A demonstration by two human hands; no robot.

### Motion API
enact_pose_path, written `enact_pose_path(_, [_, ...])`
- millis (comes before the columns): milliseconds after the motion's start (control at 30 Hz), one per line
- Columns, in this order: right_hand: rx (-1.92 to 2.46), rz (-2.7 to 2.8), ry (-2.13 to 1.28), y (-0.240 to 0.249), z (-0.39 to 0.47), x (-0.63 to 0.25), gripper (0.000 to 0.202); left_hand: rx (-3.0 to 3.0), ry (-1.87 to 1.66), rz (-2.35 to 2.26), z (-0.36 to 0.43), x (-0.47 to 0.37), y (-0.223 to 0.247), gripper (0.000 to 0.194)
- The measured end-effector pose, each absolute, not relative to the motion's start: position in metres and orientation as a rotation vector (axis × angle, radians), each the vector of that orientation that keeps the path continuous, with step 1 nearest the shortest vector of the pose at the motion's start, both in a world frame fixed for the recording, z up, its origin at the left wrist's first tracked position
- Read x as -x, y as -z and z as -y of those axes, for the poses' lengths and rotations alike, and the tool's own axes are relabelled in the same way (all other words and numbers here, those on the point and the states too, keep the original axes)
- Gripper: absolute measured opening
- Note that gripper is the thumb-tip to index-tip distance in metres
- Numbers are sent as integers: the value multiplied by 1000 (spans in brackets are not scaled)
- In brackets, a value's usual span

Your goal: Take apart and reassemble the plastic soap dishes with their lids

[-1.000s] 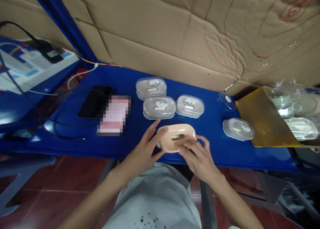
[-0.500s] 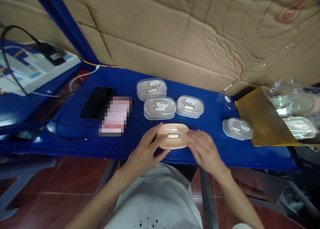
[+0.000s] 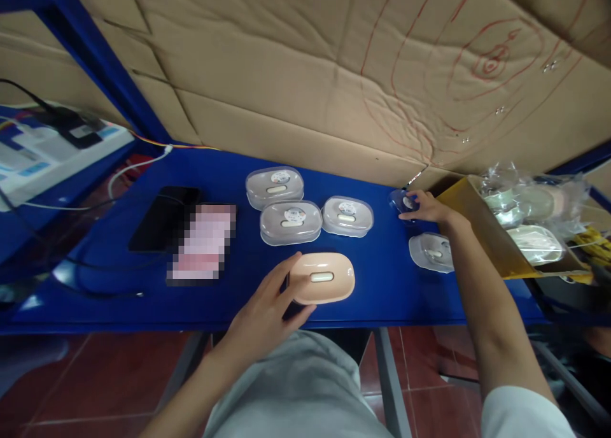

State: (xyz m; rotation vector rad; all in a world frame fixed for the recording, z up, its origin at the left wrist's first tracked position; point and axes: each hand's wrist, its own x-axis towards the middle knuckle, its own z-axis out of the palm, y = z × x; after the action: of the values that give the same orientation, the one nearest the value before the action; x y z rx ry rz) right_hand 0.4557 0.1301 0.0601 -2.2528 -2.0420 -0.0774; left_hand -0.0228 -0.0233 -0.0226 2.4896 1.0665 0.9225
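My left hand [image 3: 265, 301] is closed around the left end of a peach-coloured oval box [image 3: 337, 287] with a pale slot-shaped piece in its top. The box is near the table's front edge. My right hand [image 3: 424, 207] reaches to the back right, its thumb and fingers closed about the right end of a clear plastic lid [image 3: 397, 200] with a round sticker. The lid appears to rest on the table. Just in front of that hand is a clear-covered oval box [image 3: 424, 252], partly hidden by my right forearm.
Three oval boxes under clear, stickered covers [image 3: 291, 231] stand in a group behind the peach box. A phone [image 3: 203, 244] and a dark flat device [image 3: 160, 225] lie left, near cables and a power strip [image 3: 71, 148]. An open carton [image 3: 461, 205] with wrapped items stands right; cardboard [image 3: 267, 107] backs the table.
My right hand has left the peach box's right end and moved right and back to the clear lid. My left hand still holds the box. The camera view has shifted a little.
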Motion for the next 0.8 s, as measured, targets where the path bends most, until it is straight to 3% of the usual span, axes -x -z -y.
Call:
enact_pose_path(233, [1873,1960,-21,-75,-39,-411,62,-2348,-833,-1117,26,23,18,52])
enact_pose_path(333, [1401,2081,-349,-77,11,-351,52,-2238,-864,-1083,27,26,18,72])
enact_pose_path(433, [1240,2233,-572,-62,36,-290,51,-2186,-995,-995,27,30,22,84])
enact_pose_path(600, [1079,2260,-648,-32,33,-247,44,-2264,-1092,-910,24,34,28,66])
enact_pose_path(800, [1117,2304,-517,-24,45,-250,58,-2410,-1136,-892,22,29,23,39])
